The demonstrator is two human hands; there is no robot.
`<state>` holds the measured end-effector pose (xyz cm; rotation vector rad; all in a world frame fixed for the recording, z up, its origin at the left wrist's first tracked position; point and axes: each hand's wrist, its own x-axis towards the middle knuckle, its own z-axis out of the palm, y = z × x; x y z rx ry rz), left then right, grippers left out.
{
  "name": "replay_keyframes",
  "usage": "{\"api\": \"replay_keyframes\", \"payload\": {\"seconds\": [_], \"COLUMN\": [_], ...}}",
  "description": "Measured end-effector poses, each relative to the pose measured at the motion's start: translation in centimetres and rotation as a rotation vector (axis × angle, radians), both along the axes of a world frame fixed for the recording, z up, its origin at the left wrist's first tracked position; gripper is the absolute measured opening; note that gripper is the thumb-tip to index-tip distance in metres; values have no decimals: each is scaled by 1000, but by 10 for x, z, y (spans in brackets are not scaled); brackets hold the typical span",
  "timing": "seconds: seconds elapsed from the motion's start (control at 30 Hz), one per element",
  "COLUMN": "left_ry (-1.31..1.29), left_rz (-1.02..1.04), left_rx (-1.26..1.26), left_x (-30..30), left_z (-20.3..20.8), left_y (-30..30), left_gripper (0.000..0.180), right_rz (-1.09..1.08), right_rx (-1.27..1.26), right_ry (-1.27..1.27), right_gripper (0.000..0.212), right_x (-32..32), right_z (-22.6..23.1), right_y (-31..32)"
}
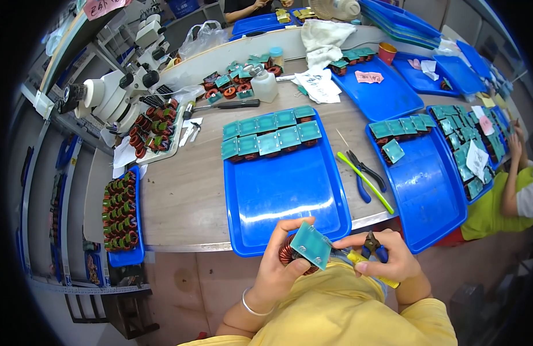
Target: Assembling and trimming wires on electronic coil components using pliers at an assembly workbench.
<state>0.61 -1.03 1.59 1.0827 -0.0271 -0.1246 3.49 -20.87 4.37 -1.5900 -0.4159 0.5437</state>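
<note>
My left hand (273, 271) is closed on a copper-wound toroidal coil (288, 251) with a green circuit board (311, 244) on it, held above my lap at the table's front edge. Closed beside it, my right hand (396, 259) grips a small pair of cutters (372, 247) with dark jaws and blue grips. The same hand also holds a yellow-handled tool (387, 281), whose tip comes close to the board's right edge. Just beyond my hands is a blue tray (284, 196), with two rows of board-topped coils (269, 142) at its far end.
Right of the tray lie blue-handled pliers (364, 176) and a green-yellow stick (367, 184). More blue trays (431, 190) of boards stand further right, near another person's arm (511, 167). A microscope (108, 95), coils (154, 130), a bottle (264, 86) and a screwdriver (237, 104) are at back left.
</note>
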Motion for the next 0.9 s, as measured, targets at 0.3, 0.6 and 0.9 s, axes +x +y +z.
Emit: {"api": "replay_keyframes", "payload": {"seconds": [0.3, 0.6, 0.9], "left_ry": [-34, -72, -138], "left_rz": [172, 35, -15], "left_rx": [5, 67, 55], "left_x": [-3, 3, 4], "left_z": [-11, -2, -8], "left_y": [-7, 4, 11], "left_gripper": [77, 64, 55], "right_rz": [-160, -12, -19], "right_rx": [14, -18, 14], "right_ry": [-346, -8, 25], "right_gripper": [42, 39, 38], "right_x": [-12, 6, 8], "right_z": [-16, 1, -1], "right_y": [21, 10, 11]}}
